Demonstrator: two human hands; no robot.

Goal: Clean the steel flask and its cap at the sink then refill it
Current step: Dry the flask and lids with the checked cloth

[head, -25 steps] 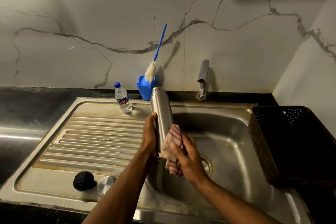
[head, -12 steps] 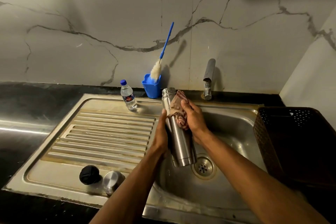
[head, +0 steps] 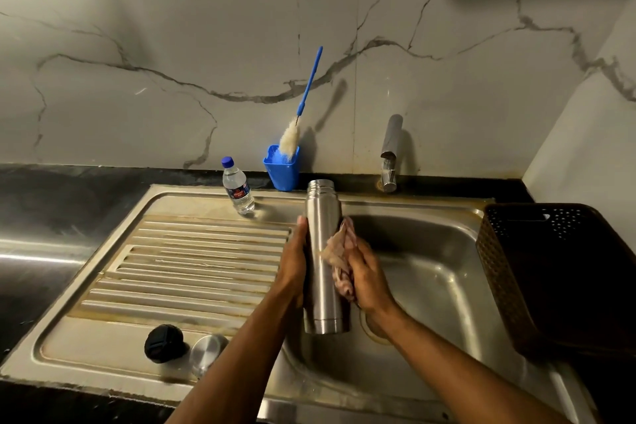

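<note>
Shiny steel flask (head: pixel 323 262) stands upright between both hands; left hand (head: pixel 292 265) grips its side, right hand (head: pixel 366 277) presses a crumpled pink cloth (head: pixel 339 253) against it.

Dim, warm light falls from above and behind, throwing a big soft shadow high on the wall (head: pixel 481 45). The brush (head: pixel 303 107) casts a slanted shadow rightward. Glare streaks the counter (head: pixel 38 251) at left. Edges bow outward; the cloth (head: pixel 340 251) smears with motion.
</note>
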